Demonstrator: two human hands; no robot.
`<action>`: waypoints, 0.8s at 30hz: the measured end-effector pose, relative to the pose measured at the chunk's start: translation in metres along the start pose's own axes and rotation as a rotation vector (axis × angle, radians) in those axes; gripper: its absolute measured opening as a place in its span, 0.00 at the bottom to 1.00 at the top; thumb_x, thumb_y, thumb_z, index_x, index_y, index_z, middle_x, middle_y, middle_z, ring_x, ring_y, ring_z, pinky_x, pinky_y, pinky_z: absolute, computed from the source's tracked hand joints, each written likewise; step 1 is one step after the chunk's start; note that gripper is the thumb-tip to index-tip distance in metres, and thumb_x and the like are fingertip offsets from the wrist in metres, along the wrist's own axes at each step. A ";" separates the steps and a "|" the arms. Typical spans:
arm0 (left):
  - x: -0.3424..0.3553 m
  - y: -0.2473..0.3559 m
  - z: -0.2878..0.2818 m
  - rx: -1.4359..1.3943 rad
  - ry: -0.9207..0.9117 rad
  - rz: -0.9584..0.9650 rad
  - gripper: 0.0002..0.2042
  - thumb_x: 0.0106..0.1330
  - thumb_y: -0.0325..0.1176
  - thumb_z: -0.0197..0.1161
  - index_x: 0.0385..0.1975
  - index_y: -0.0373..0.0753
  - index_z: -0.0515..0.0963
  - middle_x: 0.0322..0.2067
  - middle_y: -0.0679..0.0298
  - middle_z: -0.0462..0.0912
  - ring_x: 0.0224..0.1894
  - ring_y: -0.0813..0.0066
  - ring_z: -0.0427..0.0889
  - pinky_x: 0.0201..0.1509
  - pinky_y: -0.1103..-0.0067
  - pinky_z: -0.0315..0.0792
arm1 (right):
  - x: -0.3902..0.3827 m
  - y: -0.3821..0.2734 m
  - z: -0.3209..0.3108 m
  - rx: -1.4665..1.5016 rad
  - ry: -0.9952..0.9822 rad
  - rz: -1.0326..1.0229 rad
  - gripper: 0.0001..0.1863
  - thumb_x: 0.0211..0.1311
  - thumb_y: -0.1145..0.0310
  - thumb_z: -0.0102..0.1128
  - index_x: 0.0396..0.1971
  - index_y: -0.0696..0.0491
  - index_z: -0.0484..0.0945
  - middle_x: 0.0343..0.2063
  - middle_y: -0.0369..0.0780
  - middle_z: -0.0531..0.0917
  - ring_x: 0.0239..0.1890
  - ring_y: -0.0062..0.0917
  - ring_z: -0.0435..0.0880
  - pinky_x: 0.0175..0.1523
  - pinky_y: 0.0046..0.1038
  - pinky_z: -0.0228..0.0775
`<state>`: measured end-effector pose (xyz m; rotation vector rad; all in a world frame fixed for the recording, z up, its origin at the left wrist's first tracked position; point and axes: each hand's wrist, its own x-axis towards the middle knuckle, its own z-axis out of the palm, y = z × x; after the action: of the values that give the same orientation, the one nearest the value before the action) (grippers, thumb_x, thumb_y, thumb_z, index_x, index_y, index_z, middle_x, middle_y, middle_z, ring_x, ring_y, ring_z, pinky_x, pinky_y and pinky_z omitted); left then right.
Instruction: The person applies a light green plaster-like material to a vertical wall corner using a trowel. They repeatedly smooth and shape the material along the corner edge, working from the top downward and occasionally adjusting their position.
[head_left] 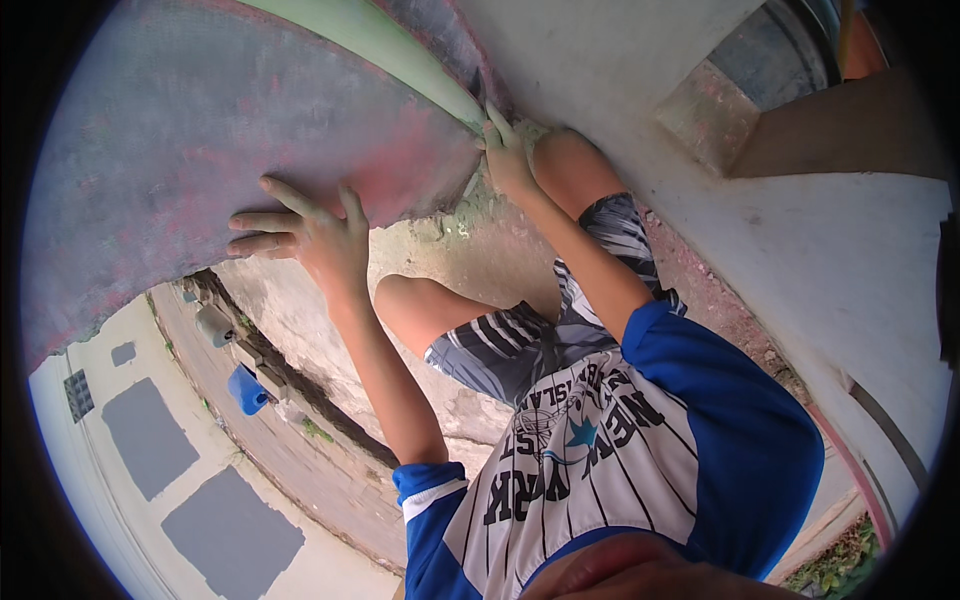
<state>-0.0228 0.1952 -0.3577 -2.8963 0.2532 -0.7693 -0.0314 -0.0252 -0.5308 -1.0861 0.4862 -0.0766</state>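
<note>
Grey panel w/ pinkish-red patches fills upper L of view; pale green strip runs along it, tapering toward upper ctr. L hand rests on panel nr its lower edge, fingers spread, gripping nothing. R hand is at panel's R corner, by strip's narrow end, fingers partly bent; can't tell if it pinches anything. Person's striped shorts are below the hands, whitish wall to R, blue object lower L.
</note>
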 end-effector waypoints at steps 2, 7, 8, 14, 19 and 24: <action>-0.001 0.000 -0.002 -0.004 -0.013 -0.023 0.53 0.68 0.60 0.60 0.79 0.31 0.38 0.68 0.15 0.14 0.63 0.02 0.07 0.58 0.17 0.38 | 0.001 0.005 0.009 0.062 -0.001 0.040 0.27 0.84 0.60 0.43 0.79 0.40 0.59 0.29 0.34 0.77 0.12 0.15 0.62 0.17 0.23 0.61; 0.002 0.005 -0.003 -0.016 0.047 0.039 0.49 0.70 0.54 0.60 0.80 0.36 0.41 0.71 0.18 0.17 0.65 0.02 0.10 0.59 0.18 0.45 | 0.048 0.062 0.003 -0.228 0.194 -0.685 0.26 0.84 0.61 0.44 0.78 0.41 0.61 0.28 0.34 0.78 0.12 0.14 0.63 0.18 0.22 0.62; -0.001 0.004 -0.005 -0.049 0.038 0.038 0.48 0.70 0.53 0.60 0.80 0.36 0.42 0.71 0.18 0.17 0.65 0.02 0.10 0.60 0.19 0.43 | 0.037 0.067 0.001 -0.136 0.132 -0.448 0.26 0.84 0.61 0.44 0.78 0.41 0.61 0.29 0.34 0.78 0.13 0.14 0.64 0.18 0.22 0.62; -0.007 0.019 -0.023 -0.205 0.107 0.018 0.42 0.69 0.46 0.64 0.79 0.40 0.53 0.76 0.29 0.21 0.73 0.15 0.14 0.68 0.25 0.43 | 0.023 0.054 -0.012 -0.124 0.035 -0.292 0.26 0.84 0.60 0.44 0.77 0.41 0.63 0.30 0.36 0.81 0.13 0.13 0.64 0.18 0.21 0.62; -0.014 0.005 -0.035 -0.367 0.474 -0.011 0.41 0.73 0.46 0.63 0.77 0.37 0.50 0.77 0.37 0.28 0.79 0.35 0.27 0.76 0.37 0.40 | 0.017 0.035 0.000 0.016 0.022 -0.127 0.27 0.84 0.60 0.44 0.78 0.41 0.60 0.40 0.42 0.82 0.25 0.18 0.71 0.28 0.23 0.67; -0.002 -0.009 -0.040 -0.710 0.453 -0.131 0.45 0.77 0.49 0.57 0.77 0.36 0.33 0.76 0.41 0.30 0.81 0.47 0.34 0.80 0.46 0.40 | 0.016 0.015 0.003 -0.084 0.073 -0.081 0.28 0.84 0.60 0.43 0.79 0.45 0.58 0.57 0.49 0.82 0.48 0.28 0.86 0.49 0.26 0.76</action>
<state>-0.0430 0.2011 -0.3229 -3.3444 0.4667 -1.6536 -0.0183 -0.0200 -0.5477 -1.1885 0.5151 -0.1686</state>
